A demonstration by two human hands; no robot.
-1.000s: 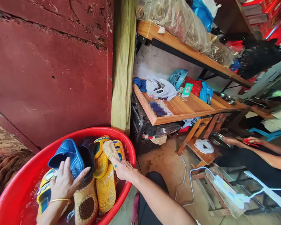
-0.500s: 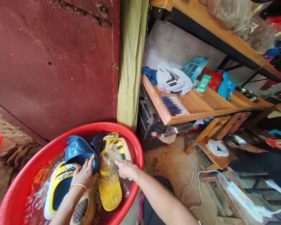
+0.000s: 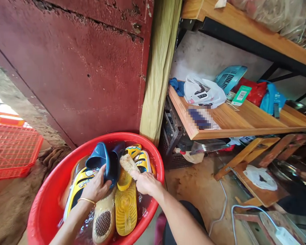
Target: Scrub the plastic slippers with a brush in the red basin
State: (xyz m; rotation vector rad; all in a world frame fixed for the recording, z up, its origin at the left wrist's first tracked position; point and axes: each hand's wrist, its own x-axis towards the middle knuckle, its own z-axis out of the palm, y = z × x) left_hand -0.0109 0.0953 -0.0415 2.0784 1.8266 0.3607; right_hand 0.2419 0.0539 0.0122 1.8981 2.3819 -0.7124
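Note:
A red tub [image 3: 44,204] holds several slippers in water. My left hand [image 3: 99,187] grips a blue slipper [image 3: 98,156] by its edge, tilting it up on its side. In my right hand [image 3: 148,183] is a scrub brush [image 3: 129,163] with pale bristles, held over a yellow slipper [image 3: 124,180]. Nearer me lie a yellow sole [image 3: 126,212] and a beige shoe [image 3: 103,221] with a dark textured patch. A yellow-and-white slipper [image 3: 79,183] is partly hidden by my left hand. Another dark blue slipper [image 3: 116,160] leans beside the held one.
A red door [image 3: 91,85] and a yellowish post [image 3: 160,75] rise behind the tub. To the right stands a wooden shelf [image 3: 232,119] with bags and a fan. A red basket [image 3: 12,149] sits at the left, a low wooden chair [image 3: 260,183] at the right.
The view has swung left, showing more of the basket. My left hand has tipped the blue slipper more upright. The brush now shows clearly, with no splashing around it.

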